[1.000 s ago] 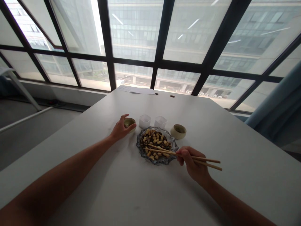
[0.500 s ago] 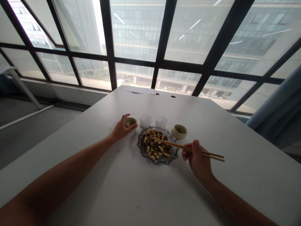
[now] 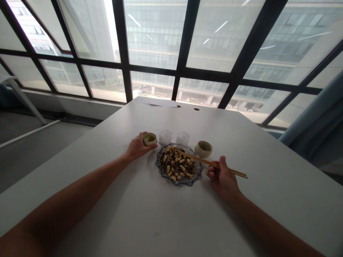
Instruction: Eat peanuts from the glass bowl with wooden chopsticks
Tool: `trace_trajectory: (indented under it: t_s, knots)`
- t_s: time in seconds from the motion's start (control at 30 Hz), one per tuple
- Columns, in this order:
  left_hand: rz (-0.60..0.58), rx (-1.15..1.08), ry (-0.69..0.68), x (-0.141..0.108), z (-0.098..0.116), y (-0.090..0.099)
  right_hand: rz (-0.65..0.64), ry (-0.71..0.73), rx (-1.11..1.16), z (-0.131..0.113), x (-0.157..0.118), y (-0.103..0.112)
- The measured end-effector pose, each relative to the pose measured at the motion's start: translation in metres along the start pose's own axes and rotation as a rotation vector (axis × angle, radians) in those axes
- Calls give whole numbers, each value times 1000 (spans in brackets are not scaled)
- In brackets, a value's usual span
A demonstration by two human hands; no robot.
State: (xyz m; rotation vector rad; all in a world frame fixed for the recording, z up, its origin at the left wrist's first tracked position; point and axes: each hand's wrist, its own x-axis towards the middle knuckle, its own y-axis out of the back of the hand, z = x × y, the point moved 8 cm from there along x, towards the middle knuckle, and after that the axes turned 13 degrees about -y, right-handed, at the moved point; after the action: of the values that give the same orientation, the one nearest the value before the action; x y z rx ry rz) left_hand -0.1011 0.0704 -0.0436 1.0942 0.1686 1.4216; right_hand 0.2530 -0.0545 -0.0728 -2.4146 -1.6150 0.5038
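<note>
My left hand (image 3: 138, 146) curls around the near-left side of a small greenish cup (image 3: 150, 139), which stands upright on the table. A pair of wooden chopsticks (image 3: 199, 159) is gripped in my right hand (image 3: 223, 177), to the right of the glass dish. Their tips reach in over the far part of the heap of peanuts and dark seeds (image 3: 177, 164). A scalloped glass dish (image 3: 189, 182) holds that heap, between my two hands. Whether the tips pinch a piece is too small to tell.
Two white cups (image 3: 165, 137) stand just behind the dish. A second greenish cup (image 3: 203, 149) is at its far right. Papers (image 3: 158, 102) lie at the far end of the white table (image 3: 128, 221), before the windows. A blue curtain (image 3: 313, 117) hangs at right.
My left hand has closed in around the greenish cup. My right hand has shifted slightly left and up, and the chopstick tips have moved to the far part of the heap.
</note>
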Motion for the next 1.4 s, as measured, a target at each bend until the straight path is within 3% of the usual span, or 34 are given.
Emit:
trace_trajectory:
  t_s: [0.13, 0.3, 0.4, 0.53, 0.67, 0.73, 0.93, 1.07, 1.3, 1.4]
  knots:
    - [20, -30, -26, 0, 4, 2, -13, 336, -197, -27, -29, -10]
    - [95, -18, -177, 1, 11, 6, -291, 866, -545, -52, -86, -45]
    - [137, 6, -256, 1, 15, 7, -361, 981, -591, -55, -99, -53]
    - [173, 22, -310, 0, 18, 9, -390, 1001, -608, -55, -101, -56]
    - [175, 39, -299, 0, 17, 9, -402, 965, -592, -50, -97, -53]
    - [170, 39, -279, 0, 16, 9, -351, 876, -552, -47, -89, -48]
    - [169, 1, -128, 1, 3, 9, -67, 338, -201, -25, -40, -21]
    - [179, -11, -9, 0, -7, 11, 24, 109, 2, -10, -21, -12]
    - [54, 77, 185, 0, -15, 14, 59, -16, 134, -2, -10, -11]
    - [41, 186, 105, 8, 0, 20, 67, -7, 154, -2, -9, -10]
